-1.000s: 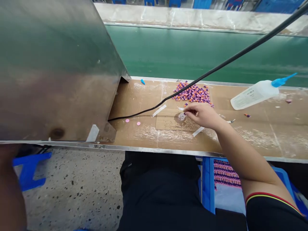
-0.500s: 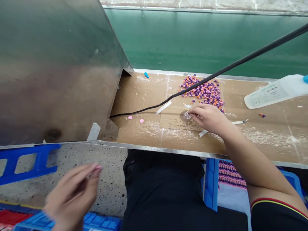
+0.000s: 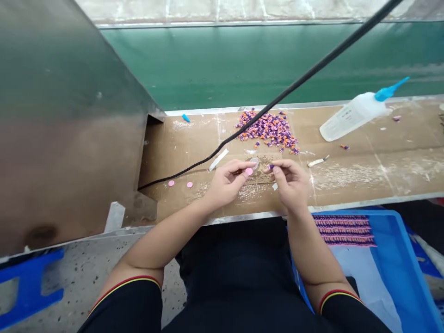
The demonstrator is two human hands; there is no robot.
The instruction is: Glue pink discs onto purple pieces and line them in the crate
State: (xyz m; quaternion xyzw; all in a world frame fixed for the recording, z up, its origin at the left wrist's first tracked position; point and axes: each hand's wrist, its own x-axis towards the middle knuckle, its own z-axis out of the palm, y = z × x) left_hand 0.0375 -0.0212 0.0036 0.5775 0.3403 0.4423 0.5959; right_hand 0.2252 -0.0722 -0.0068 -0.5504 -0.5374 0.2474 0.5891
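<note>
My left hand [image 3: 227, 181] pinches a small pink disc [image 3: 249, 171] between thumb and forefinger above the cardboard-covered bench [image 3: 211, 199]. Facing it, my right hand [image 3: 292, 182] grips a tiny purple piece [image 3: 271, 167] at its fingertips. Between the two hands a small clear round dish [image 3: 254, 163] rests on a flat cardboard piece. Just beyond lies a heap of small purple, orange and pink pieces [image 3: 274, 129]. Two more pink discs [image 3: 189, 184] lie on the bench to the left.
A black cable [image 3: 222, 147] crosses over the bench. At right are a translucent bottle [image 3: 350, 118] with a blue nozzle and a small white-handled tool [image 3: 317, 162]. A metal cabinet [image 3: 69, 138] stands left. A blue tray [image 3: 391, 263] with rows of pieces sits below right.
My left hand has come up from below the bench edge to its middle, carrying the pink disc. My right hand has drawn back from the dish and now holds a purple piece.
</note>
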